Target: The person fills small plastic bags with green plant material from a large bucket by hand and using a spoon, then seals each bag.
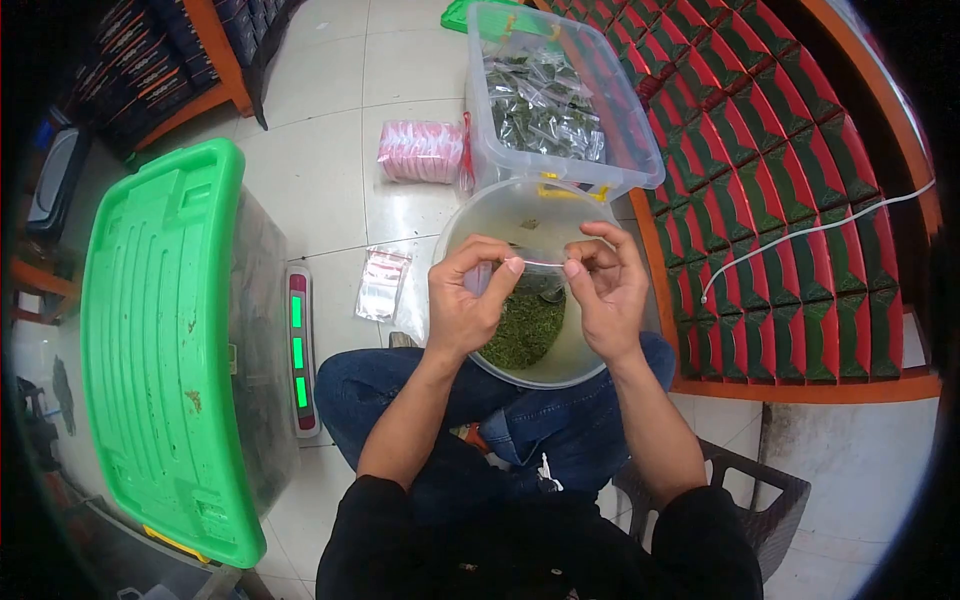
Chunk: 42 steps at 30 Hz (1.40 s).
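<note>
A small clear zip bag (541, 258) is stretched level between my two hands, above a white bucket (583, 345). My left hand (468, 300) pinches one end of its top edge between thumb and forefinger. The other end sits in a pinch of my right hand (612, 300), whose outer fingers are curled and partly lifted. Chopped green dried leaves (518, 332) fill the bottom of the bucket, which stands between my legs. Something shiny lies on the leaves, mostly hidden by the bag and my right hand.
Flat zip bags (382, 284) and a pink-wrapped pack (418, 153) lie on the floor. A clear bin (640, 170) holds many filled bags. Left are a digital scale (299, 350) and a green-lidded bin (160, 350). Red-and-green boxes (780, 200) and a white cable (800, 231) are right.
</note>
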Tool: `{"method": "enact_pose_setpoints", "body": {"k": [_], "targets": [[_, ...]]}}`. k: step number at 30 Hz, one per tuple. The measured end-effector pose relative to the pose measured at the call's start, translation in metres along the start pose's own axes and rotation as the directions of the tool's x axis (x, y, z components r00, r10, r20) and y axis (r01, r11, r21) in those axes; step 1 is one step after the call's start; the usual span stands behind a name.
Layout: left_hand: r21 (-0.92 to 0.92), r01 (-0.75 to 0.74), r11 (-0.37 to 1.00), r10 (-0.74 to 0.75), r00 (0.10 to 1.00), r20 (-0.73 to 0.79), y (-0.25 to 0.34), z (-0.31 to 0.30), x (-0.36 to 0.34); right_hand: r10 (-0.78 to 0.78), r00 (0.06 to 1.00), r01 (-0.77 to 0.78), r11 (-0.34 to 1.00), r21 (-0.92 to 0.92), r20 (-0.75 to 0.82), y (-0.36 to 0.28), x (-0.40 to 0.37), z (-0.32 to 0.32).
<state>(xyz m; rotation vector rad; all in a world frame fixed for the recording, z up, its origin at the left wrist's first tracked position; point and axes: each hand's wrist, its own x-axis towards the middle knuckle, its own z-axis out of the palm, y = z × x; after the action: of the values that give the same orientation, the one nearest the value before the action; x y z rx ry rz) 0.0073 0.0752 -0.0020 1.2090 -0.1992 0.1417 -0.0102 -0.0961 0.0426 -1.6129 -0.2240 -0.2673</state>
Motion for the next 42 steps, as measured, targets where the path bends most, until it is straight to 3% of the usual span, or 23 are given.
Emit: {"method": "enact_pose_setpoints", "body": {"k": [6, 8, 10, 14, 15, 16, 17, 19, 20, 22, 23, 25, 27, 29, 30, 31, 32, 33, 34, 36, 39, 40, 42], "targets": [[0.089, -0.037, 0.995, 0.034, 0.999, 0.039, -0.002, 0.003, 0.001, 0.122, 0.992, -0.119, 0.991, 0.067, -0.040, -0.004, -0.001, 0.008], [0.092, -0.023, 0.996, 0.017, 0.998, 0.068, -0.004, 0.005, 0.001, 0.089, 0.996, -0.089, 0.996, 0.019, 0.015, 0.001, 0.000, 0.005], [0.122, -0.107, 0.987, 0.095, 0.991, 0.097, -0.007, 0.007, 0.001, 0.103, 0.994, -0.103, 0.994, -0.030, 0.024, 0.001, -0.001, 0.004], [0.072, -0.045, 0.996, 0.034, 0.990, 0.138, -0.015, 0.003, 0.001, 0.196, 0.972, -0.182, 0.977, -0.114, 0.126, -0.003, 0.004, -0.001], [0.116, 0.058, 0.992, -0.079, 0.979, 0.189, -0.018, 0.001, 0.001, 0.195, 0.973, -0.181, 0.977, -0.112, 0.124, -0.002, 0.009, -0.009], [0.168, 0.158, 0.973, -0.194, 0.954, 0.231, -0.018, -0.001, 0.002, 0.176, 0.980, -0.150, 0.961, -0.233, 0.096, 0.001, 0.018, -0.021], [0.171, 0.161, 0.972, -0.198, 0.953, 0.231, -0.017, -0.004, 0.002, 0.156, 0.985, -0.122, 0.928, -0.351, 0.069, 0.003, 0.027, -0.032], [-0.022, 0.374, 0.927, -0.319, 0.819, 0.476, -0.013, -0.006, 0.003, -0.155, 0.955, 0.021, 0.885, -0.465, -0.252, -0.002, 0.049, -0.043], [-0.024, 0.373, 0.928, -0.317, 0.820, 0.477, -0.013, -0.007, 0.003, -0.156, 0.955, 0.022, 0.884, -0.466, -0.251, -0.007, 0.050, -0.037], [-0.124, 0.540, 0.832, -0.356, 0.694, 0.626, -0.014, -0.007, 0.005, -0.228, 0.938, 0.174, 0.961, -0.213, -0.260, -0.024, 0.051, -0.015], [-0.123, 0.523, 0.843, -0.348, 0.706, 0.617, -0.016, -0.006, 0.004, -0.196, 0.980, 0.187, 0.865, -0.466, 0.029, -0.018, 0.041, -0.024], [-0.105, 0.476, 0.873, -0.321, 0.724, 0.610, -0.018, -0.006, 0.007, -0.043, 0.956, 0.216, 0.774, -0.595, 0.291, -0.014, 0.017, -0.009], [-0.081, 0.431, 0.899, -0.304, 0.745, 0.595, -0.016, -0.009, 0.005, -0.014, 0.963, 0.154, 0.845, -0.512, 0.268, 0.001, 0.012, -0.007], [-0.007, 0.554, 0.833, -0.451, 0.685, 0.572, -0.012, -0.008, 0.001, 0.092, 0.987, -0.036, 0.922, -0.385, 0.129, 0.002, 0.010, -0.007], [-0.007, 0.553, 0.833, -0.450, 0.686, 0.572, -0.011, -0.006, -0.001, 0.091, 0.987, -0.034, 0.923, -0.384, 0.129, -0.003, 0.015, -0.008], [0.217, 0.303, 0.928, -0.371, 0.813, 0.449, -0.011, -0.002, -0.002, 0.022, 0.996, 0.016, 0.914, -0.405, 0.088, -0.007, 0.023, -0.015], [0.451, 0.048, 0.891, -0.228, 0.907, 0.355, -0.010, 0.003, -0.003, -0.050, 0.998, 0.065, 0.901, -0.429, 0.047, -0.011, 0.030, -0.023], [0.331, 0.019, 0.943, -0.097, 0.970, 0.223, -0.005, 0.011, -0.002, -0.067, 0.987, 0.141, 0.811, -0.568, 0.149, -0.015, 0.034, -0.031], [0.328, 0.017, 0.945, -0.096, 0.969, 0.227, -0.008, 0.009, -0.001, -0.068, 0.987, 0.140, 0.808, -0.572, 0.145, -0.018, 0.034, -0.033], [0.207, -0.069, 0.976, -0.016, 0.924, 0.381, -0.012, 0.002, 0.005, -0.015, 0.944, 0.217, 0.781, -0.586, 0.329, -0.022, 0.035, -0.035], [0.281, 0.024, 0.960, -0.137, 0.910, 0.391, -0.003, -0.002, 0.002, 0.024, 0.910, 0.250, 0.766, -0.592, 0.414, -0.012, 0.030, -0.033], [0.330, 0.040, 0.943, -0.184, 0.890, 0.417, -0.002, -0.003, 0.001, 0.022, 0.909, 0.251, 0.768, -0.589, 0.417, -0.015, 0.026, -0.022], [0.339, 0.054, 0.939, -0.206, 0.878, 0.433, -0.003, -0.003, 0.001, -0.154, 0.984, 0.158, 0.498, -0.853, 0.093, -0.026, 0.013, 0.003]]}}
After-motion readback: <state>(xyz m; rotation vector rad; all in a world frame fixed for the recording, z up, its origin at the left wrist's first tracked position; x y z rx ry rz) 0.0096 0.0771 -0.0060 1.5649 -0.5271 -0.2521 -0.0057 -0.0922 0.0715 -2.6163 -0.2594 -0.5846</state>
